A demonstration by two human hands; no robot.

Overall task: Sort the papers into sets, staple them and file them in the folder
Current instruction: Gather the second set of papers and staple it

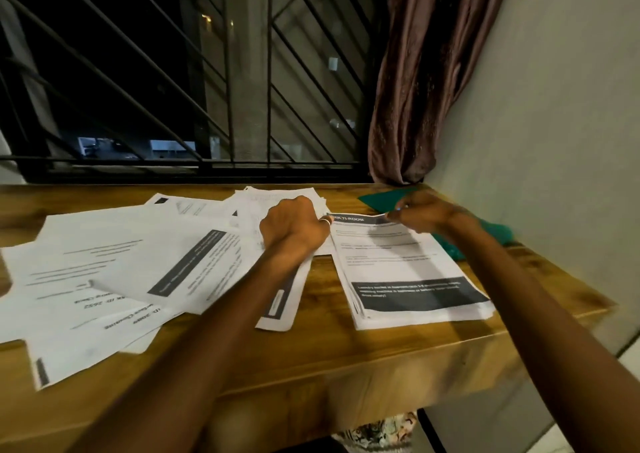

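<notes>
Right of centre on the table (pixel 329 355), a squared stack (pixel 426 317) of printed sheets lies with its far edge between both hands. The right grip (pixel 422 211) pinches the far edge of the top sheet (pixel 381 241). The left grip (pixel 294 224) is curled at the stack's far left corner; whether it pinches paper cannot be told. Loose papers (pixel 104 279) lie fanned across the left half, apparently unsorted. The green folder (pixel 381 198) lies at upper right beside the wall, partly under the right arm. No stapler is visible. Judgement: one set gathered; most sorting, all stapling and filing outstanding.
</notes>
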